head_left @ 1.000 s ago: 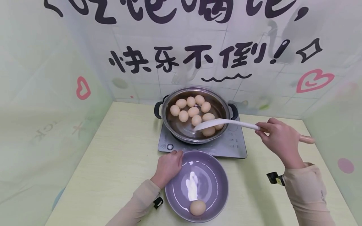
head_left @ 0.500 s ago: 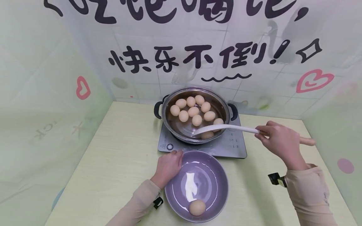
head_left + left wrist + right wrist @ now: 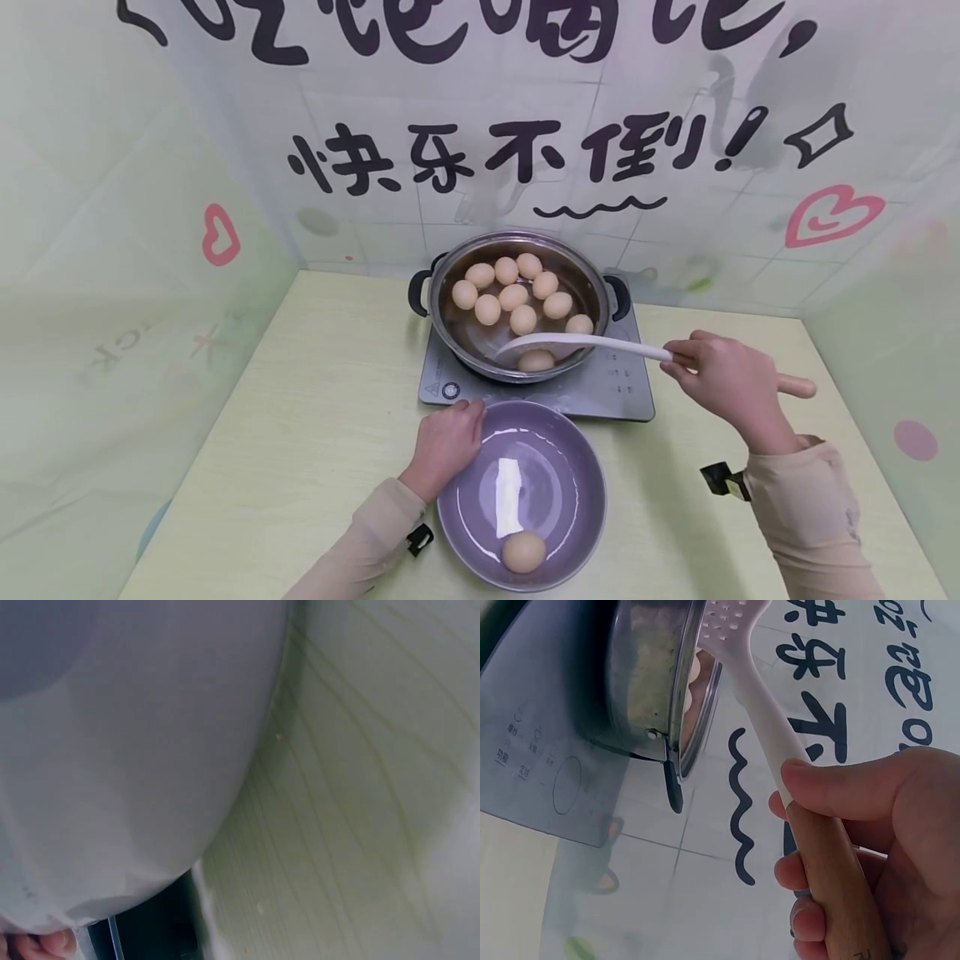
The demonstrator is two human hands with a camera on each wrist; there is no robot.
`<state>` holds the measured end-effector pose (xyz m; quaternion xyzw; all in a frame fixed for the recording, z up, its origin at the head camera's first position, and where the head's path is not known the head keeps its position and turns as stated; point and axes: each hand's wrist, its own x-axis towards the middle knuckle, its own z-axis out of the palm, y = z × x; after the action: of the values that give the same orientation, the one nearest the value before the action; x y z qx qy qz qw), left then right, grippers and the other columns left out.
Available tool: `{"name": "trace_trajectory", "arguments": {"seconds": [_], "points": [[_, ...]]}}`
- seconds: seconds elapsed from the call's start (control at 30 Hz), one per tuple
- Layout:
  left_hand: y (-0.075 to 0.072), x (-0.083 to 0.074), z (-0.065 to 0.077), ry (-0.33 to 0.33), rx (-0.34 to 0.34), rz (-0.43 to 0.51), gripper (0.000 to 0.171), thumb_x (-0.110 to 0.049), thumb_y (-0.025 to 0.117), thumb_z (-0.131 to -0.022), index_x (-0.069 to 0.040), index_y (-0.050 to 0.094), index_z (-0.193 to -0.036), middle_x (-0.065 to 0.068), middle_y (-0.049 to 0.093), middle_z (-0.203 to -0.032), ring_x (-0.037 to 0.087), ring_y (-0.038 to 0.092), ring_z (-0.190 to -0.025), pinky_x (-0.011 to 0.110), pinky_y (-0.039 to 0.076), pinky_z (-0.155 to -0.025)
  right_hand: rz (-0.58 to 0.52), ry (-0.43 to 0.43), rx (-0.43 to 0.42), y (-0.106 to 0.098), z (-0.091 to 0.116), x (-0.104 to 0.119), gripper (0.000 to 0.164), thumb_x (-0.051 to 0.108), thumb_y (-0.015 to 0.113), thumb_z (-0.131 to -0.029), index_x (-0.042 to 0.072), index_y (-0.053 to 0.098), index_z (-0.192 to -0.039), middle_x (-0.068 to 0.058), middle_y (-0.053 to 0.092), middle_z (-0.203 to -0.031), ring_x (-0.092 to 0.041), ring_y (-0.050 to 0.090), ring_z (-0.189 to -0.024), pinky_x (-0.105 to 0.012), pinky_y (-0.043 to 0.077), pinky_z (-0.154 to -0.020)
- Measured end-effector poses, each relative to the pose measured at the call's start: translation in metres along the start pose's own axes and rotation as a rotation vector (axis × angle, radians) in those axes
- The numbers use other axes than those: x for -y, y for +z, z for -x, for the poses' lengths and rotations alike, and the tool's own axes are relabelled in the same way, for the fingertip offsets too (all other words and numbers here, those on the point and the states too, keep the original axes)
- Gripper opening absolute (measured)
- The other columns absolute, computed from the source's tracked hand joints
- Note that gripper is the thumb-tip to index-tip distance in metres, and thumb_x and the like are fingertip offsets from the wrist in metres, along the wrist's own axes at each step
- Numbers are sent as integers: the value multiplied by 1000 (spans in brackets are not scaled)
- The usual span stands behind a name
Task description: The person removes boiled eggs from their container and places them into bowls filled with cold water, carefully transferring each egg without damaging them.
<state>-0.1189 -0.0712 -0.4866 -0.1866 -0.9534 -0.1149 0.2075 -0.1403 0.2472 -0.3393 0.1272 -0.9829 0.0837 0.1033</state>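
Monitoring, I'm noting right hand (image 3: 731, 382) gripping spoon (image 3: 615, 343), centre-right; left hand (image 3: 448, 442) gripping bowl (image 3: 566, 496), lower centre; spoon tilt could be losing the nearest egg (image 3: 536, 361).

You face a whitish back wall (image 3: 367, 247), faint tile lines, big black Chinese lettering (image 3: 525, 158), wavy underline (image 3: 597, 209). Creased pale-green side wall on your left (image 3: 97, 283), red heart (image 3: 221, 235); another on your right (image 3: 892, 358), mauve dot (image 3: 916, 440). Pale yellow bench (image 3: 322, 392) between, faint grain. Soft shadow (image 3: 690, 500) on your right.
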Motion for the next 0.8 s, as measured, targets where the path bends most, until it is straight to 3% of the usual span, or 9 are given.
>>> {"name": "trace_trajectory", "arguments": {"seconds": [0.33, 0.8], "points": [[0, 1, 0, -3, -7, 11, 11, -20, 58, -84, -12, 58, -77, 3, 57, -61, 21, 51, -42, 30, 36, -36, -3, 0, 14, 2, 0, 4, 15, 21, 69, -75, 14, 71, -88, 8, 54, -62, -11, 45, -48, -32, 28, -37], [-1, 0, 0, -4, -12, 23, 11, -20, 59, -84, -11, 58, -76, 3, 57, -62, 21, 51, -42, 30, 36, -36, -9, 21, 110, 7, -2, 7, 16, 23, 64, -80, 13, 71, -91, 7, 54, -61, -12, 44, -48, -32, 29, -38]]}}
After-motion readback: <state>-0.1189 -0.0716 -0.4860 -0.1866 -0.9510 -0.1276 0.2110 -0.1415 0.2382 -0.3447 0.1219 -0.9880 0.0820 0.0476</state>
